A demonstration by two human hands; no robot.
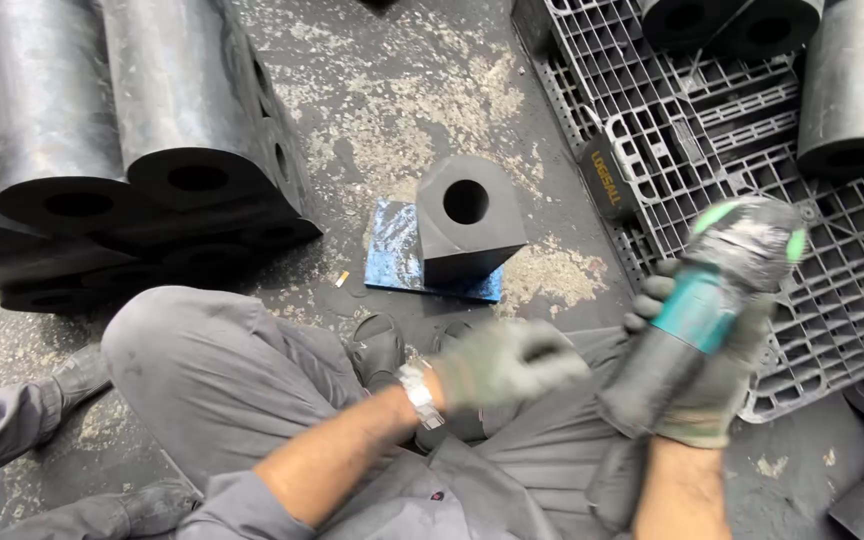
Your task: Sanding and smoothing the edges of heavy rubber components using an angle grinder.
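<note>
On the left side of the floor lies a stack of black rubber cylinders [122,130], each with a round hole through the end, resting against each other on the stained concrete floor [402,90]. Below them the person's bent knee in grey work trousers [212,370] fills the lower part of the view. Moving to the middle, one black rubber block [467,220] with a rounded top and a hole in its face stands upright on a small blue plate [392,250], just in front of the person's sandalled feet and apart from both hands. The left hand [507,365], in a grey-green glove with a metal wristwatch [419,392] above it, is blurred by motion; it seems loosely curled and holds nothing that I can make out. To the right, the right hand [702,385], also gloved, is wrapped firmly around the body of a hand-held power grinder [712,300] (teal and dark grey, its head pointing up and away). Behind it a grey plastic pallet [712,130] carries more cylinders. I judge that the work is at the stage of readying the tool, not yet touching the block. The next move probably needs both hands steady on the grinder before its head comes near the block.
</note>
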